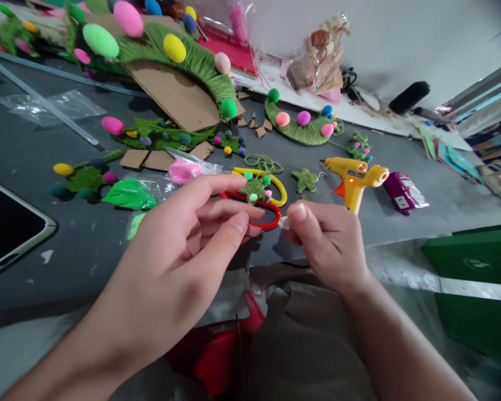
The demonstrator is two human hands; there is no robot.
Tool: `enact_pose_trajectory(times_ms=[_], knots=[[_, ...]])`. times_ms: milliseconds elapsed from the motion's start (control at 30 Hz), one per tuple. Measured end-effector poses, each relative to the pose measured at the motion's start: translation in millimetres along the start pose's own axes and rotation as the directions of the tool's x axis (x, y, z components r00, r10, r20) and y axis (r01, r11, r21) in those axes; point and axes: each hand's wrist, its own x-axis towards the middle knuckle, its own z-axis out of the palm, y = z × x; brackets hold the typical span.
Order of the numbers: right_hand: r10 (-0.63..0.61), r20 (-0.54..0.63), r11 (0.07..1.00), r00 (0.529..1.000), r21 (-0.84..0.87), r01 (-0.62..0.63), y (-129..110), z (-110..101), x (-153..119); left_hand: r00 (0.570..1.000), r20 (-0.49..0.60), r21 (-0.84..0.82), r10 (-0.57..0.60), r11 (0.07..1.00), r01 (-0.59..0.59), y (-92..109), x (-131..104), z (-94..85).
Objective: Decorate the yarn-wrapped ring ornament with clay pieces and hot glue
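- The only view looks from the person's head, forward and down.
- The left hand point(171, 262) and right hand point(329, 239) are closest, seen from behind.
- The table point(81, 228) runs slantwise beyond them, to a pale wall point(401, 44) farthest off.

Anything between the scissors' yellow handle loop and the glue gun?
Yes, head view: a green yarn star, plus a thin pale curl by the glue gun.
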Motion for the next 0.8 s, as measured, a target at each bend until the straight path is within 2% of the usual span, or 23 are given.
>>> enact_pose_trajectory(times_ms=[67,167,233,333,400,533,633,800], knots=[[-0.043,0.007,0.999,0.999,0.005,0.043,3,0,2,1.0,-0.004,-0.014,0.012,1.0,-0.012,1,0,-1.3],[-0.047,-0.041,0.998,0.998,-0.04,0.046,3,1,3,0.997,-0.052,0.033,0.049,0.998,-0.047,0,1,-3.3],[0.01,-0.063,1.0,0.998,-0.02,-0.011,2,1,2,0.993,-0.084,0.087,0.08,0.994,-0.073,-1,0,-3.7],[0.181,-0.038,0.978,0.983,0.108,-0.176,-3,-1,0,0.979,-0.131,0.18,0.155,0.975,-0.131,-2,-1,-2.6],[0.229,-0.024,0.965,0.973,0.134,-0.224,-6,-2,0,0.967,-0.145,0.245,0.209,0.954,-0.169,-3,-2,-1.8],[0.139,-0.076,0.989,0.987,0.059,-0.134,-6,-1,1,0.958,-0.117,0.374,0.261,0.905,-0.201,-5,-3,-1.6],[0.092,-0.042,0.995,0.995,0.042,-0.09,-3,-1,1,0.96,-0.102,0.396,0.26,0.896,-0.201,-7,-2,-1.7],[0.168,0.014,0.979,0.986,0.116,-0.168,-2,-2,2,0.963,-0.098,0.388,0.25,0.901,-0.194,-8,-2,-0.6]])
